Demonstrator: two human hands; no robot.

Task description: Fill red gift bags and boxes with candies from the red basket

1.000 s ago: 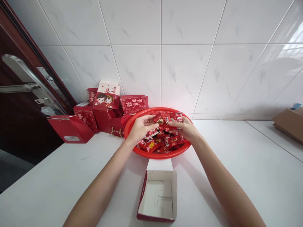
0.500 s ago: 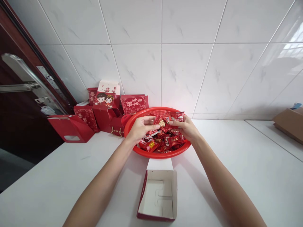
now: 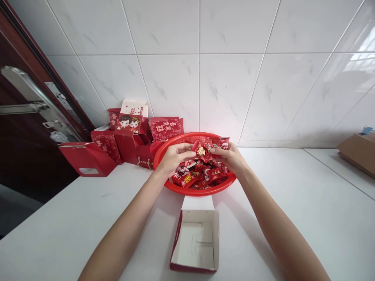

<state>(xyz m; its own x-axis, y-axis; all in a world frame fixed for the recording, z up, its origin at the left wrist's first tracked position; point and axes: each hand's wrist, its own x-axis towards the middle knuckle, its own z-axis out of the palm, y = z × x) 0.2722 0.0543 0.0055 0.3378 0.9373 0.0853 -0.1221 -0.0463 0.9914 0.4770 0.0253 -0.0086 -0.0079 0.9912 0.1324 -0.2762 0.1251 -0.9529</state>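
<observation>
Centre frame, the left hand (image 3: pixel 170 159) and right hand (image 3: pixel 233 159) pinch red candy packets (image 3: pixel 200 151) above a red plastic basket (image 3: pixel 199 192); the open box (image 3: pixel 186 244) lies lower, between the forearms, long axis toward the viewer.

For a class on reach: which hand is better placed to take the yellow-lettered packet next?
Probably the left hand: it is nearer the yellow-lettered packet; the right hand is across the basket.

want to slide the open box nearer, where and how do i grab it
I'd pinch the open box by its right wall, from above, thumb inside and fingers outside: that thin wall stands upright and the open top leaves its edge free.
</observation>
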